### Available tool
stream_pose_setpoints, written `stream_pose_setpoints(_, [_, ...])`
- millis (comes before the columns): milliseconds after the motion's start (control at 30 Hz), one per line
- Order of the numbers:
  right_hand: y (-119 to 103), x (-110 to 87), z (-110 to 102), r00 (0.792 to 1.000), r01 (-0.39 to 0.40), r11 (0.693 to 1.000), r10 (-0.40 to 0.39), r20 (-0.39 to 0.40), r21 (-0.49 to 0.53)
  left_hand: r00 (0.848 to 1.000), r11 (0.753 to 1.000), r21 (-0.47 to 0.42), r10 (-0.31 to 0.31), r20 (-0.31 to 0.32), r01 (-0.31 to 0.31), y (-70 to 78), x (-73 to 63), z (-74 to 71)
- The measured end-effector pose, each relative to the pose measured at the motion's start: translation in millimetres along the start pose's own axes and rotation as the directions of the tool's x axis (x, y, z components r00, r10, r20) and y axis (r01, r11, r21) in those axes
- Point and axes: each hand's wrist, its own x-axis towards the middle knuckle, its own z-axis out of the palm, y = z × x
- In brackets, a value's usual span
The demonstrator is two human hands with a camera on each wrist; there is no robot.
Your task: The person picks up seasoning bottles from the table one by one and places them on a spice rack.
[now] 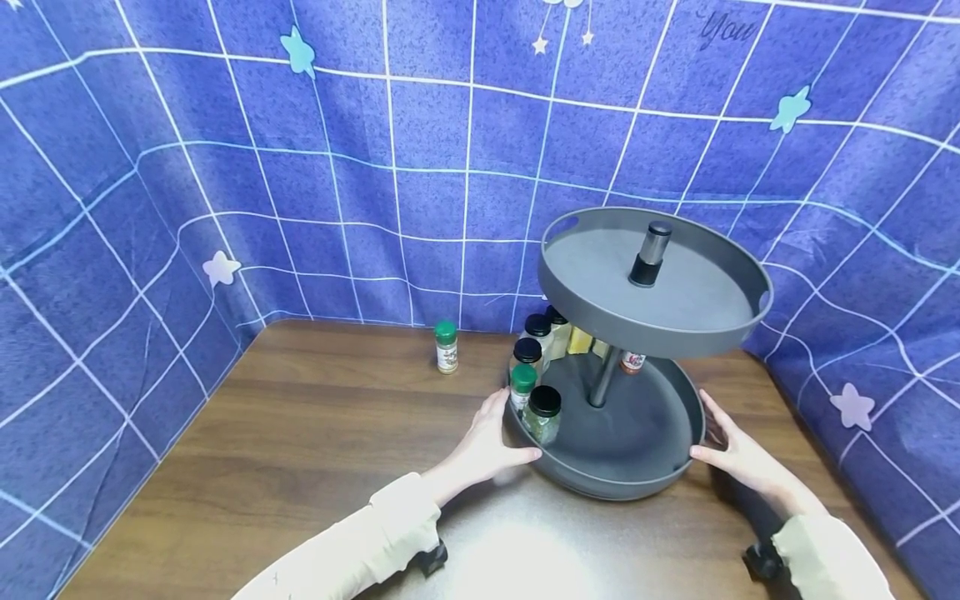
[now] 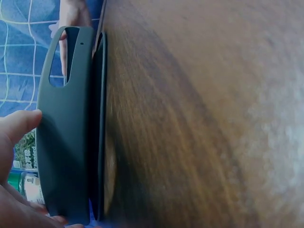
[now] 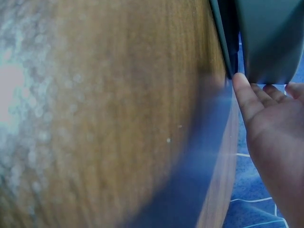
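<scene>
A dark grey two-tier turntable [image 1: 622, 479] stands on the table. My left hand [image 1: 483, 446] touches the left of its lower tray, thumb at the front rim and fingers spread along the outer wall. On the tray's right side, my right hand [image 1: 742, 462] rests its fairly straight fingertips [image 3: 241, 83] against the edge. Just inside the rim by my left hand are a green-capped spice bottle [image 1: 522, 393] and a black-lidded jar of green herbs [image 1: 543, 421]. Several more containers line the tray's left and back, including a black-lidded jar [image 1: 527, 354] and a red-and-white labelled container [image 1: 632, 362].
The upper tray [image 1: 600, 250] overhangs the back of the lower one, with a post handle [image 1: 651, 254] at its middle. Another green-capped spice bottle [image 1: 446, 347] stands on the wooden table [image 1: 322, 400] to the left. A blue gridded curtain [image 1: 360, 200] hangs behind.
</scene>
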Motion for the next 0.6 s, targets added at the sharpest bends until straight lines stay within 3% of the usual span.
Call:
stream_pose_setpoints(167, [0.5,-0.1,0.9,1.0,0.011,1.0,-0.011,-0.004,0.005,1.0,1.0,0.018,-0.013,0.013,0.013,0.2,0.8,-0.5])
stream_pose_setpoints(400, [-0.3,0.8,2.5,0.998,0.059,0.998,-0.059,-0.01,0.032,1.0,0.999,0.03,0.014,-0.01,-0.013,-3.0,1.4,0.8])
stream_pose_setpoints(600, [-0.9,0.2,3.2,0.999,0.036,0.999,-0.036,-0.019,-0.008,1.0,0.999,0.031,-0.016,0.018,0.016,-3.4,2.4,0.0])
